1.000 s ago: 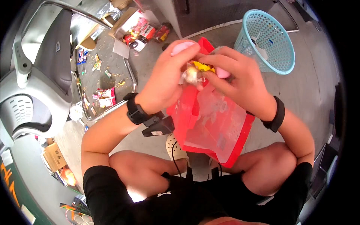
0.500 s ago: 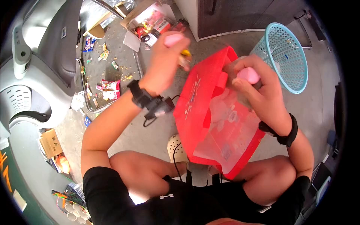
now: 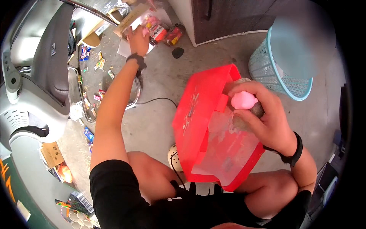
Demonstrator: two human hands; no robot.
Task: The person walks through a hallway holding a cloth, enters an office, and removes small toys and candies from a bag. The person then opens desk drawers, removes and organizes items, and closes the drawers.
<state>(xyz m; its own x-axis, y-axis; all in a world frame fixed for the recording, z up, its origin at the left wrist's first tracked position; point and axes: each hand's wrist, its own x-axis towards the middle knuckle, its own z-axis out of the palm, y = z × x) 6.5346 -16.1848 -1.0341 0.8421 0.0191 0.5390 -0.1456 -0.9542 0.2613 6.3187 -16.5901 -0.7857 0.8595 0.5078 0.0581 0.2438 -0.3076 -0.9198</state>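
My left hand reaches to the cardboard box at the upper left, by its pink and red packets. Part of a pink item shows at its fingers; their grip is unclear. My right hand grips a pink rounded object between thumb and fingers, with a grey-brown item partly hidden behind it. Below that hand, a red bag with a translucent panel stands open above my legs.
A light blue perforated basket stands at the upper right, partly covered by a blur. Snack wrappers litter the floor near a grey chair. A black oval object lies near the dark cabinet.
My left hand has moved from beside the bag up and left to the cardboard box. The small yellow item it carried no longer shows. My right hand keeps its pink object and has shifted slightly down.
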